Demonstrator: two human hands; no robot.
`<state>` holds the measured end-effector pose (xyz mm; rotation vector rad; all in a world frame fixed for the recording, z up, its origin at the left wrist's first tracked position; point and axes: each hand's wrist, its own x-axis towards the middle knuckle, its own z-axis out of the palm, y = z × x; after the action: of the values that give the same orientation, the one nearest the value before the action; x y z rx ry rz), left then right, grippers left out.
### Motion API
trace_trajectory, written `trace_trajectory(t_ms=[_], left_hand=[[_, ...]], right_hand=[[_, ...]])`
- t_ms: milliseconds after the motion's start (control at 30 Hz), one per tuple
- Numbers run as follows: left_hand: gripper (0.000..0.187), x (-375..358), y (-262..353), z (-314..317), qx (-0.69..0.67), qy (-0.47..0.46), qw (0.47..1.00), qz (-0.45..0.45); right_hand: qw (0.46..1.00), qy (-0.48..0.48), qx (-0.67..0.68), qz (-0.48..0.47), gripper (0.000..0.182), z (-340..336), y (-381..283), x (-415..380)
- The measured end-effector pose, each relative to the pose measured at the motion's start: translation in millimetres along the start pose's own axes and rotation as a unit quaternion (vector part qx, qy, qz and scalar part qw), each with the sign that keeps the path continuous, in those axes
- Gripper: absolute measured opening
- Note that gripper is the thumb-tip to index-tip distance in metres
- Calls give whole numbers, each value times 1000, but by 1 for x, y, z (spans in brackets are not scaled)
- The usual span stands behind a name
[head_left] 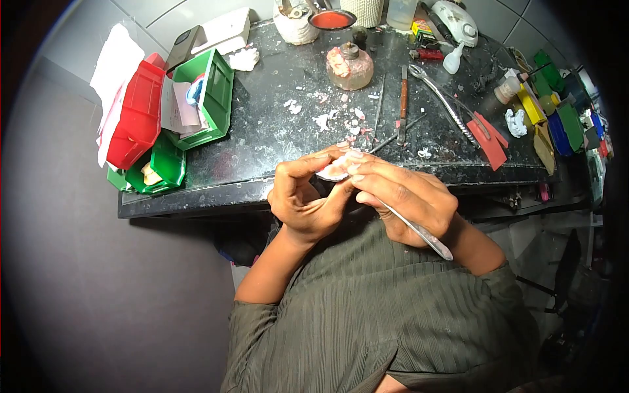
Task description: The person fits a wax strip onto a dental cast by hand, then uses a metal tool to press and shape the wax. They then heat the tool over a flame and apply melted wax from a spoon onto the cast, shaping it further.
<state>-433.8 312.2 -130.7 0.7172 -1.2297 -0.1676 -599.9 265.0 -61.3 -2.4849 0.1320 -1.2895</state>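
Near the front edge of the black table [242,157], my left hand [304,196] pinches a small pink and white piece [335,169] between its fingers. My right hand [409,200] is closed round a slim metal tool [422,232], whose broad end sticks out below the hand towards my body. Its fingertips meet the piece from the right. The fingers hide the tool's other end and part of the piece. Pink and white crumbs lie on the table just beyond both hands.
Beyond my hands stands a glass burner [350,69]. A red-handled knife [403,105], a twisted metal tool [445,98] and red sheets [487,141] lie to the right. Red [134,114] and green bins [219,98] are at the left; a bowl [331,19] holds red material.
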Motion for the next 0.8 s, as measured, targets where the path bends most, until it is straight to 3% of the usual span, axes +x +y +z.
trace_trajectory(t_ms=[733, 800], left_hand=[[39, 1, 3, -3, 32, -18, 999, -11], [38, 1, 3, -3, 32, -20, 999, -15]], right_hand=[[999, -5, -34, 3, 37, -1, 4, 1], [999, 18, -33, 20, 16, 0, 3, 2]])
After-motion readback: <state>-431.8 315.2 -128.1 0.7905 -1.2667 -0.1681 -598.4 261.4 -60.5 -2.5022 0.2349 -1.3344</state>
